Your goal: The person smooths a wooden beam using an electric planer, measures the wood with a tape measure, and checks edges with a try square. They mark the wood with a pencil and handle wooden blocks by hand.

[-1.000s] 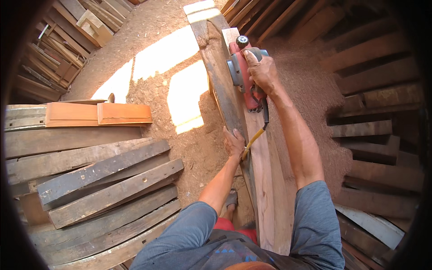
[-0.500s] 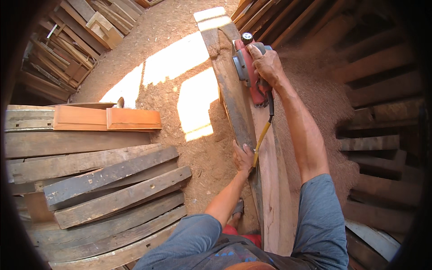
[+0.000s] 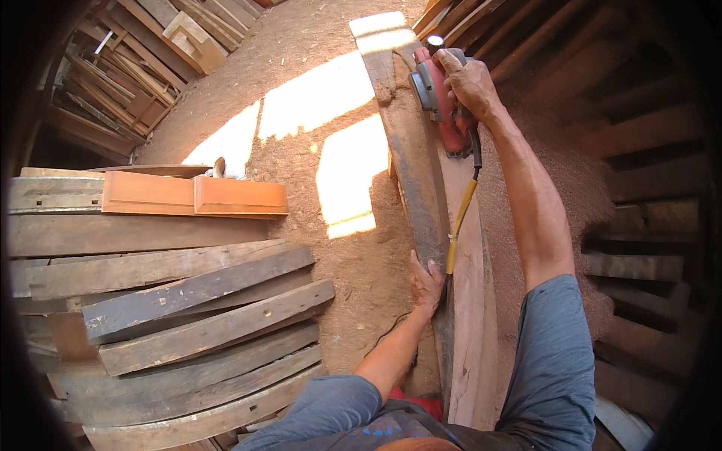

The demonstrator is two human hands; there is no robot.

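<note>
My right hand grips the handle of a red and grey electric planer at the far end of a pale wooden board. The planer's black and yellow cord runs back toward me along the board. My left hand holds the side of a darker, weathered beam lying lengthwise beside the pale board, with its fingers around the beam's left edge; part of the grip is hidden. Fine shavings blur the space to the right of the planer.
Weathered planks lie stacked at left, with two orange panels on them. Offcuts stand at the back left, and more timber fills the shadowed right side. Sunlight falls on the sawdust-covered floor.
The planer and my right hand have moved farther forward along the board. My left hand has slid a little along the beam, and the view has shifted slightly.
</note>
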